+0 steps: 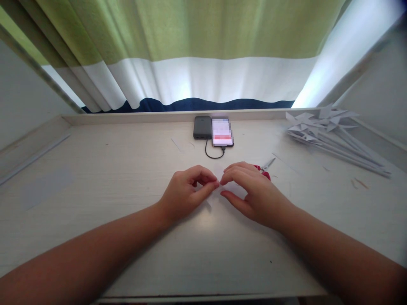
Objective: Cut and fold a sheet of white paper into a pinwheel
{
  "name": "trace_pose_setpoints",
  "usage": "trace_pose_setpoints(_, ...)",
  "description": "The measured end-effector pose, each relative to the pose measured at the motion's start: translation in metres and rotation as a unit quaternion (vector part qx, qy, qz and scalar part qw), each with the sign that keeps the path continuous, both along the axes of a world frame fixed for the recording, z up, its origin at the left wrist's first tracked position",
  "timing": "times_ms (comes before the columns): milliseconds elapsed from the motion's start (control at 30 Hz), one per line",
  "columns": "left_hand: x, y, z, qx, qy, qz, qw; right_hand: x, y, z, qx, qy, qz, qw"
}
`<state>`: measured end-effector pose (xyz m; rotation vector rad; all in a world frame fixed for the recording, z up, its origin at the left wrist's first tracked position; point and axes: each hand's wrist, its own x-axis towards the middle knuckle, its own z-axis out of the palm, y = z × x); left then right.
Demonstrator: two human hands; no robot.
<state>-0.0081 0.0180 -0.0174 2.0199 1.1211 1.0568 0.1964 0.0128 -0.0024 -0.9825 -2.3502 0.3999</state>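
Observation:
Both of my hands rest on the pale desk (95, 178) near its middle, fingertips meeting. My left hand (186, 190) has its fingers curled and pinches a small white piece of paper (219, 176). My right hand (251, 190) pinches the same paper from the other side, thumb below and fingers above. The paper is mostly hidden between the fingers. Just behind my right hand lie scissors (265, 167) with red handles, partly covered by the hand.
A dark power bank (202, 127) and a phone (221, 132) joined by a short cable lie at the back centre. A pile of white paper pinwheels on rolled paper sticks (324, 129) lies at the back right. Curtains hang behind the desk.

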Motion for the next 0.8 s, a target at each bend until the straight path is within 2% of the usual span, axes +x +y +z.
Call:
trace_pose_setpoints(167, 0.0001, -0.0004, 0.0, 0.009, 0.002, 0.007, 1.0, -0.0002, 0.0005, -0.0016, 0.01, 0.033, -0.033, 0.999)
trace_pose_setpoints(500, 0.0004, -0.0004, -0.0008, 0.02, 0.019, -0.008, 1.0, -0.0001, 0.0011, -0.0011, -0.012, 0.043, -0.049, 0.998)
trace_pose_setpoints(800, -0.0007, -0.0015, 0.0043, 0.052, 0.061, -0.029, 0.996, -0.0001, 0.0008, -0.0011, -0.013, 0.042, -0.036, 0.998)
